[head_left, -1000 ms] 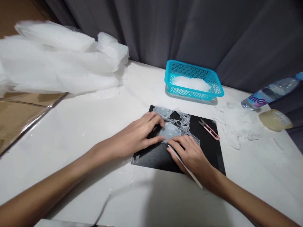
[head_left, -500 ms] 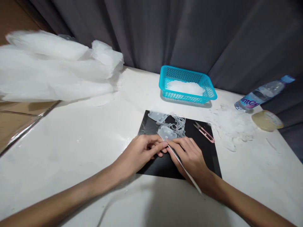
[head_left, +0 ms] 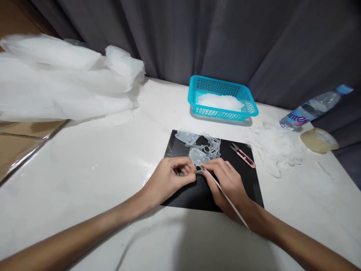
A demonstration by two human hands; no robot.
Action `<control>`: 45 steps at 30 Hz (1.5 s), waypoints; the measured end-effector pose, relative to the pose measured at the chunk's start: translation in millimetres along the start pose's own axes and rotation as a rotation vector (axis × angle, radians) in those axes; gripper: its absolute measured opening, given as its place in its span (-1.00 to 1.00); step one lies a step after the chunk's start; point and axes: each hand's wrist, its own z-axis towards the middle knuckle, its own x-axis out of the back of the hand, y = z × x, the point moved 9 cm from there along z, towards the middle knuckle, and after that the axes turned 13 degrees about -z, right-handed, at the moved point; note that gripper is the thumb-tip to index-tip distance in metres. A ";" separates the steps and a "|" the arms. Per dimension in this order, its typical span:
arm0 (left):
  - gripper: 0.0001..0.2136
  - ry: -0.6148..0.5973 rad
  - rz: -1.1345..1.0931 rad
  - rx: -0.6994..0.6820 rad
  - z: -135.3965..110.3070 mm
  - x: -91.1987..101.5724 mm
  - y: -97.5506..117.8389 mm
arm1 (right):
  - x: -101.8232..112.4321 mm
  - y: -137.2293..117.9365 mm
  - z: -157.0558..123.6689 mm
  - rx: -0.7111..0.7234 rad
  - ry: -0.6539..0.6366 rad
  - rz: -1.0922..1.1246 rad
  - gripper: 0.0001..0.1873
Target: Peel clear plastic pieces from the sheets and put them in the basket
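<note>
A black mat (head_left: 245,188) lies on the white table, with a translucent, cut-out plastic sheet (head_left: 201,145) spread over its far half. My left hand (head_left: 169,178) pinches the near edge of that sheet with curled fingers. My right hand (head_left: 227,180) grips a thin, long tool (head_left: 225,195) like a pen, its tip touching the sheet right beside my left fingertips.
Pink thread snips (head_left: 244,156) rest on the mat's right side. A turquoise basket (head_left: 222,113) with white pieces stands behind. White scraps (head_left: 275,148), a tape roll (head_left: 318,140) and a water bottle (head_left: 313,107) lie at right. White sheets (head_left: 62,81) pile up at left.
My left hand has pulled back from lying flat on the sheet and curled into a pinch at its near edge. The right hand with the tool has shifted slightly toward it.
</note>
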 end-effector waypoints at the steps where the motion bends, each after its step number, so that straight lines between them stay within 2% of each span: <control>1: -0.92 0.003 0.013 0.013 0.7 1.2 -0.7 | 3.5 9.0 3.6 -0.028 0.011 0.036 -0.80; 7: -0.86 0.004 0.012 0.113 7.9 17.5 -5.1 | 38.3 109.1 30.2 -0.407 0.187 0.096 -0.84; 10: -0.84 -0.045 0.024 0.155 11.6 22.8 -7.7 | 42.2 122.5 38.4 -0.408 0.181 0.138 -0.83; 12: -0.84 -0.107 0.050 0.169 11.6 21.3 -7.5 | 41.0 112.0 40.8 -0.350 0.143 0.169 -0.83; 13: -0.80 -0.101 0.085 0.156 11.2 22.9 -5.1 | 38.9 102.7 41.4 -0.310 0.104 0.194 -0.83; 15: -0.71 0.025 0.207 0.063 9.9 34.0 8.0 | 30.1 77.6 41.4 -0.205 -0.031 0.265 -0.83; 17: -0.66 0.184 0.355 -0.130 4.9 43.5 32.2 | 21.4 48.2 38.6 -0.073 -0.172 0.322 -0.80; 18: -0.65 0.211 0.415 -0.242 1.4 42.3 44.4 | 19.6 34.3 36.7 -0.005 -0.216 0.341 -0.79; 19: -0.62 0.184 0.460 -0.342 -1.5 36.6 53.4 | 19.1 22.2 34.7 0.055 -0.244 0.352 -0.78; 21: -0.57 0.008 0.518 -0.451 -4.2 17.4 58.1 | 21.9 5.0 31.8 0.138 -0.264 0.371 -0.76; 23: -0.76 -0.175 0.541 -0.432 -4.5 1.9 49.3 | 25.1 -0.7 30.6 0.144 -0.293 0.394 -0.73; 25: -0.85 -0.244 0.514 -0.369 -3.2 -2.3 40.5 | 31.4 3.7 32.0 0.094 -0.288 0.430 -0.71; 29: -0.82 -0.188 0.397 -0.266 0.2 4.4 35.0 | 46.3 30.4 37.0 -0.092 -0.090 0.383 -0.77; 31: -0.82 -0.168 0.364 -0.249 0.2 6.1 34.9 | 39.9 36.5 34.7 -0.127 -0.038 0.299 -0.78; 33: -0.83 -0.163 0.336 -0.256 -0.3 6.3 35.0 | 24.3 29.8 30.2 -0.053 -0.046 0.218 -0.87; 37: -0.85 -0.177 0.273 -0.266 -0.3 5.3 32.6 | -2.0 10.8 17.7 0.116 -0.059 0.044 -0.88; 39: -0.82 -0.177 0.246 -0.238 1.2 5.9 30.2 | -4.6 6.9 14.4 0.139 -0.057 0.014 -0.95; 45: -0.71 -0.145 0.170 -0.102 5.5 11.8 23.4 | 6.3 2.6 16.3 0.168 -0.056 0.040 -0.87</control>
